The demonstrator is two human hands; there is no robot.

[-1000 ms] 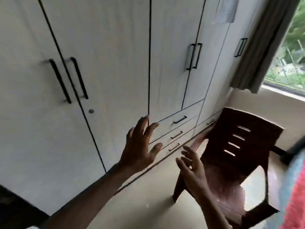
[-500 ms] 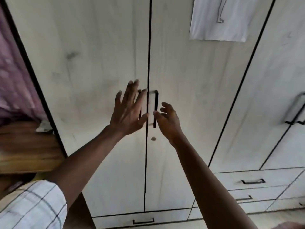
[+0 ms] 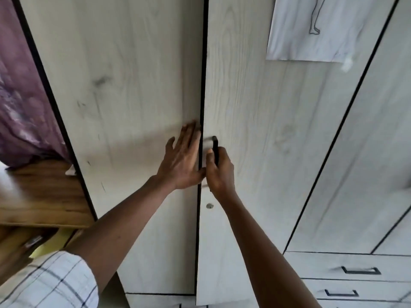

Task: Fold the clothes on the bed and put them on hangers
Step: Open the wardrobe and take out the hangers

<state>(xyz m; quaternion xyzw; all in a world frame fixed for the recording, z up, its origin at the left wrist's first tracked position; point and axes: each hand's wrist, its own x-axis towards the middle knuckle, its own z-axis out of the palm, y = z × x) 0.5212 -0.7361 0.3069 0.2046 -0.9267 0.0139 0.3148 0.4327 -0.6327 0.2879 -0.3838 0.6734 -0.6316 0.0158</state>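
A pale wood-grain wardrobe fills the view. My right hand (image 3: 219, 172) is closed around the black handle (image 3: 214, 147) of the right door (image 3: 255, 130), whose left edge stands slightly forward of the left door. My left hand (image 3: 183, 162) lies flat, fingers spread, on the left door (image 3: 124, 107) right beside the centre seam, covering that door's handle. A small round lock (image 3: 209, 205) sits below my right wrist. No clothes or hangers are in view.
A wooden shelf (image 3: 42, 196) and purple cloth (image 3: 20, 96) are at the left. Drawers with black handles (image 3: 360, 270) sit at the lower right. A sheet of paper with a line drawing (image 3: 322, 30) hangs on the right door.
The view swung from the chair and floor to the wardrobe doors. My right hand closed on the door handle and my left hand pressed flat on the left door.
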